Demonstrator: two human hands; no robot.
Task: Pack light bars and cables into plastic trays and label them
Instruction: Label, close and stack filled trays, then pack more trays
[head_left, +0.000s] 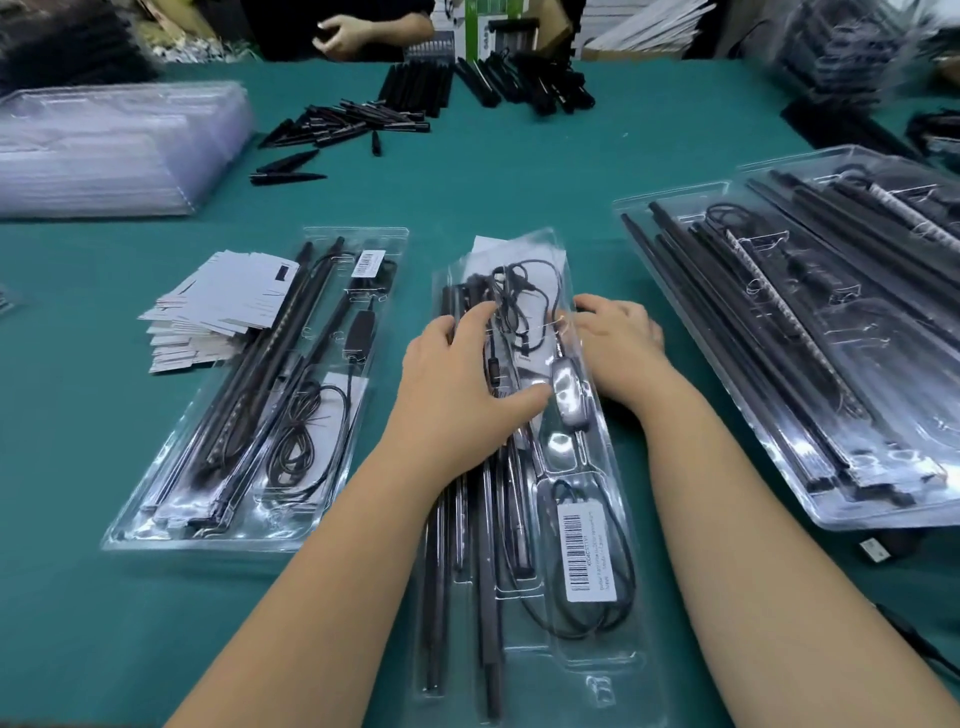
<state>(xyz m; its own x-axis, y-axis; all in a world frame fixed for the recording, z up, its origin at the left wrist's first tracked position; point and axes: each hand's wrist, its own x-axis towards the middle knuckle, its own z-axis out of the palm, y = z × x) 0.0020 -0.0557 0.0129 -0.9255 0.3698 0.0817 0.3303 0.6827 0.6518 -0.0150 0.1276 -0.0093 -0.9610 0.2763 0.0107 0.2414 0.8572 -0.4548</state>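
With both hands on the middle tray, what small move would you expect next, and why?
Probably pressing the loose cable down into the middle tray. It bunches above the far end, while the barcode label is already on. The left hand lies over the bars and the right hand steadies the tray's edge.

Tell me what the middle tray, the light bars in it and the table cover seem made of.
Tray: thin clear plastic, glossy; glare and contents showing through.
Light bars: black, semi-matte, likely plastic or coated metal; cannot tell which.
Table cover: teal, matte, probably fabric or felt; no shine.
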